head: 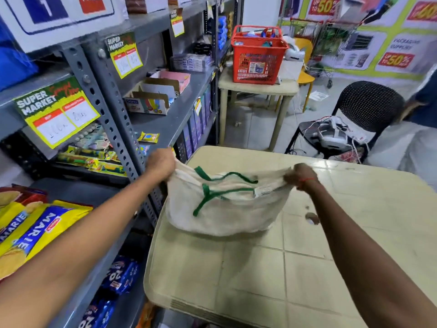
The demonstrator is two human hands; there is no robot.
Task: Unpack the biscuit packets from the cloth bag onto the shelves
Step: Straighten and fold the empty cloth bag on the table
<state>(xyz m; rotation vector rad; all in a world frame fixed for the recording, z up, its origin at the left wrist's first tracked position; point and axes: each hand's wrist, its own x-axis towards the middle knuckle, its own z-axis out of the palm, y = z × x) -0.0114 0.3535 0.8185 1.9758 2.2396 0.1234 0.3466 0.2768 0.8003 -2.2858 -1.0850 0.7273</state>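
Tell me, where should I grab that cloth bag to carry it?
Probably by the green handles, coming from above. They lie loose on the limp cloth bag, between the left hand and right hand gripping its top corners. The bag sags, so a side grip would only bunch the cloth.

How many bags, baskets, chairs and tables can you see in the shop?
Cloth bag: 1, held by the left hand and right hand
Red basket: 1
Black chair: 1
Tables: 2, the near table and the far table
Total: 5
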